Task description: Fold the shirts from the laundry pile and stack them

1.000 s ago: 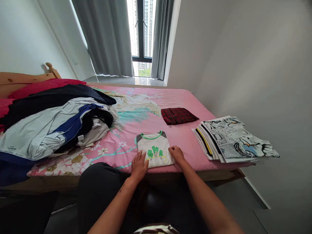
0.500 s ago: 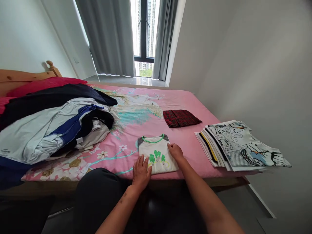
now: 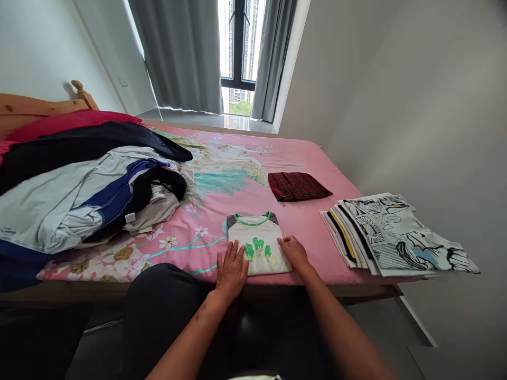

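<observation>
A small folded white T-shirt (image 3: 259,232) lies at the front edge of the bed, with a green neckline, grey shoulders and green vegetable figures on its chest. My left hand (image 3: 232,266) rests flat on its lower left corner, fingers stretched out. At the shirt's right edge, my right hand (image 3: 293,253) has its fingers bent and pressed together on the fabric; the fingertips are partly hidden. Beyond the shirt, to the right, is a folded dark red plaid garment (image 3: 299,186).
A loose heap of clothes (image 3: 79,195) covers the bed's left side. To the right, a stack of folded clothes (image 3: 392,232) has a patterned white piece on top, overhanging the bed's edge. Pink floral bedding (image 3: 222,203) spreads between them. A wall (image 3: 415,105) stands on the right.
The view has tilted slightly, so everything sits a little higher or further right. My right hand has slid slightly down along the shirt's right edge. My left hand stays on the lower left corner.
</observation>
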`<state>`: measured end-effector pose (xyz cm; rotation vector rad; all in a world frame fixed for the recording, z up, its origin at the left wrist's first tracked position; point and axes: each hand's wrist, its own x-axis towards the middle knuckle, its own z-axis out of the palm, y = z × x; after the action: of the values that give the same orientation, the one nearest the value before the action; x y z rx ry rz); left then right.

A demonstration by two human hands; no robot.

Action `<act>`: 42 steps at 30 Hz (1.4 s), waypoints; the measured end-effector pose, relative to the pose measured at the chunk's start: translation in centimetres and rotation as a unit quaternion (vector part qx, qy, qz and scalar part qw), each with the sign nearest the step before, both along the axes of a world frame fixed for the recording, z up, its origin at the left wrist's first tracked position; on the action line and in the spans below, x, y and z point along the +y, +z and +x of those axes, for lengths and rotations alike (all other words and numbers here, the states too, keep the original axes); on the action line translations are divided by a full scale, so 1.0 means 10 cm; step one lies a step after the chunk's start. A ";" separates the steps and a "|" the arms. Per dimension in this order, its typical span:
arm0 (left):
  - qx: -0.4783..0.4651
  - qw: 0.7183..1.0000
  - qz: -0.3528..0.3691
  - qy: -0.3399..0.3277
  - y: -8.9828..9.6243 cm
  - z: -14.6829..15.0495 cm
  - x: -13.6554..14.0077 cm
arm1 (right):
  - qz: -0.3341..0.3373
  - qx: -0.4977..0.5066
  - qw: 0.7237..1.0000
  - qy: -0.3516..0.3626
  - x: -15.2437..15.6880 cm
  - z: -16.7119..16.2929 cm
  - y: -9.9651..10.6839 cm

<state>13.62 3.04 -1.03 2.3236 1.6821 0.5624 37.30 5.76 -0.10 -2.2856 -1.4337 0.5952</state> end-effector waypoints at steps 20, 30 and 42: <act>-0.018 0.999 -0.001 -0.030 -0.01 -0.02 -0.18 | 0.165 -0.172 0.923 0.300 -0.80 -0.41 -0.32; -0.495 0.775 -0.392 0.041 -0.11 0.11 -0.77 | 0.198 -0.165 0.928 0.269 -0.99 -0.19 -0.38; -0.673 0.526 -0.508 0.113 0.08 0.49 -0.66 | 0.238 -0.244 0.904 0.259 -0.72 -0.14 -0.37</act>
<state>18.54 -3.59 -0.27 0.3539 0.8810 0.7541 35.93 -1.49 -3.81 -1.7168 -2.1628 -0.2239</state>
